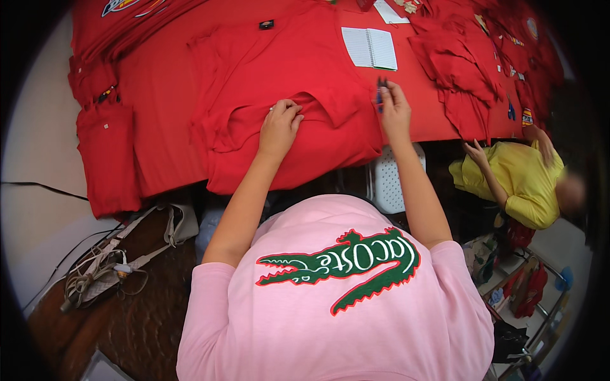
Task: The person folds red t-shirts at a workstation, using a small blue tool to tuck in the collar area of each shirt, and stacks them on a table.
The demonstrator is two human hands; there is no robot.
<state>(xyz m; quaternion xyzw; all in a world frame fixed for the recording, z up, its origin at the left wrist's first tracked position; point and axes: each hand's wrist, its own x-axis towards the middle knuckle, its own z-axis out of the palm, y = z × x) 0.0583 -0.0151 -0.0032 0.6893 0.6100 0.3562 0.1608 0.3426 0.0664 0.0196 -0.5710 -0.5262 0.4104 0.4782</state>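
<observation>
A red T-shirt (273, 66) lies spread on the red-covered table before me, its near part bunched and draped over the edge. My left hand (280, 129) rests on the folded opening of the shirt, fingers closed on the fabric in a pinch. Just right of the shirt, my right hand (396, 115) is raised and closed around small thread snips (381, 94) with a dark tip and blue handle. The snips point away from me and are apart from the pinched fabric.
An open spiral notebook (372, 49) lies beyond my right hand. Red garments are piled at the right (454, 60) and left (109, 152). At the right, a person in yellow (518, 178) sits by the table. A white perforated stool (389, 181) stands below the edge; tangled cords (105, 273) lie lower left.
</observation>
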